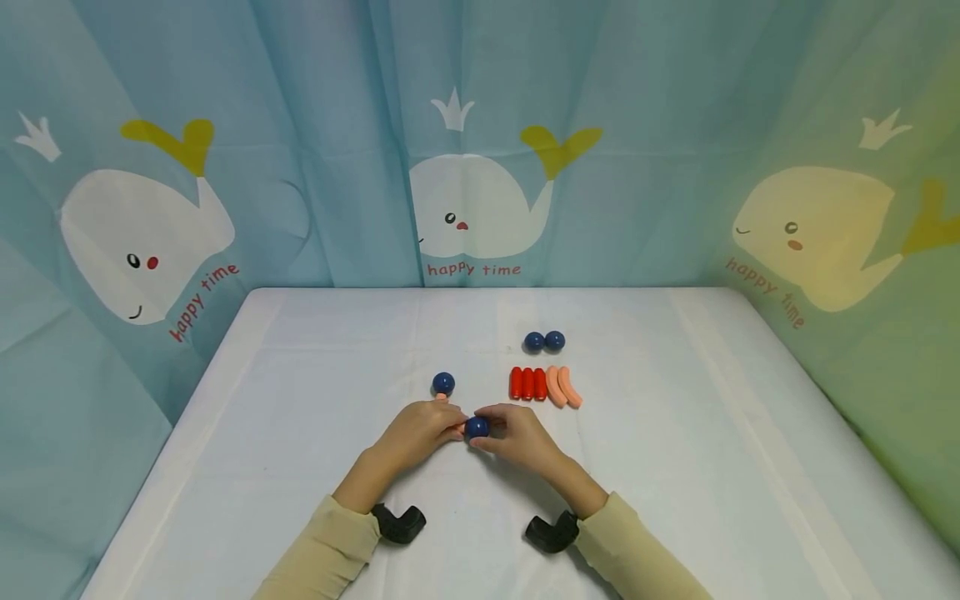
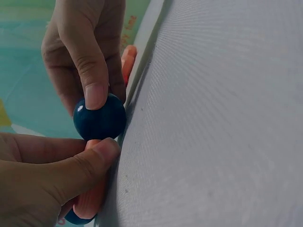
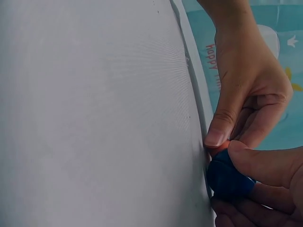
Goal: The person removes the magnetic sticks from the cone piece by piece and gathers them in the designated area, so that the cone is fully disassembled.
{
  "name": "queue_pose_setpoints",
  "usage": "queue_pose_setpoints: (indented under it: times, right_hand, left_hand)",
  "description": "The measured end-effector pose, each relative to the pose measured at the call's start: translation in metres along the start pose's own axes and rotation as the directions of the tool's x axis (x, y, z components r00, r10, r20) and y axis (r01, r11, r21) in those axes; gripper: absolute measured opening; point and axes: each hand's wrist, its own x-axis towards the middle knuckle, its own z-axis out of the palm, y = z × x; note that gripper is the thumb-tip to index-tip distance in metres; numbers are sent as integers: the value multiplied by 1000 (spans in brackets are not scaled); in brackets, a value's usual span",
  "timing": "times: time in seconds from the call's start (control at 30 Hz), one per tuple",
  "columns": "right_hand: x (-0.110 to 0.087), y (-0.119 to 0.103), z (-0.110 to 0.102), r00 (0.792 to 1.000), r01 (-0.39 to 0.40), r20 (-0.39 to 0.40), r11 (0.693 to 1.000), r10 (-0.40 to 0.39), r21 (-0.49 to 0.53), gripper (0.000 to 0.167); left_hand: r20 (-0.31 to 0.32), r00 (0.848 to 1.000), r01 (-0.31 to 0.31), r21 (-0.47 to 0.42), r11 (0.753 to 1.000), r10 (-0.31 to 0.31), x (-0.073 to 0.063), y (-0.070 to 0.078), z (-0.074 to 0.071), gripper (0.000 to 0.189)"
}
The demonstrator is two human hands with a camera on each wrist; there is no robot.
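My right hand (image 1: 522, 435) holds a glossy blue ball (image 1: 476, 427) between thumb and fingers. Just left of it, my left hand (image 1: 420, 431) pinches a peach-coloured rod (image 2: 90, 201), and in the left wrist view the ball meets the rod's end. Most of the rod lies behind the left fingers in the head view. Another blue ball (image 1: 443, 383) sits beyond the left hand, with a peach-coloured end (image 1: 441, 397) touching it; whether this belongs to the same rod I cannot tell. In the right wrist view, the held ball (image 3: 230, 177) is partly covered by the right thumb.
Up and right of the hands lie three red rods (image 1: 528, 383) beside two curved peach rods (image 1: 562, 387). Behind them, two blue balls (image 1: 544, 342) sit side by side. A white cloth covers the table (image 1: 675, 450), and a whale-print curtain (image 1: 345, 150) hangs around it.
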Motion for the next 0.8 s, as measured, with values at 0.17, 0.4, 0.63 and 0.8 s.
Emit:
queue_pose_setpoints:
  times: [0.17, 0.4, 0.63, 0.8]
  right_hand:
    - [0, 0, 0, 1000, 10, -4, 1000, -10, -2, 34]
    - [0, 2, -7, 1000, -2, 1, 1000, 2, -24, 33]
    - [-1, 8, -31, 980, -141, -146, 990, 137, -15, 35]
    - [1, 16, -53, 972, -155, -179, 988, 154, 5, 38]
  left_hand:
    - [5, 1000, 8, -33, 999, -8, 0, -1, 1, 11]
    - [16, 1000, 7, -78, 997, -5, 2, -1, 1, 8]
    - [40, 994, 104, -31, 994, -103, -2, -5, -1, 7]
    - [43, 994, 99, -42, 994, -97, -2, -5, -2, 10]
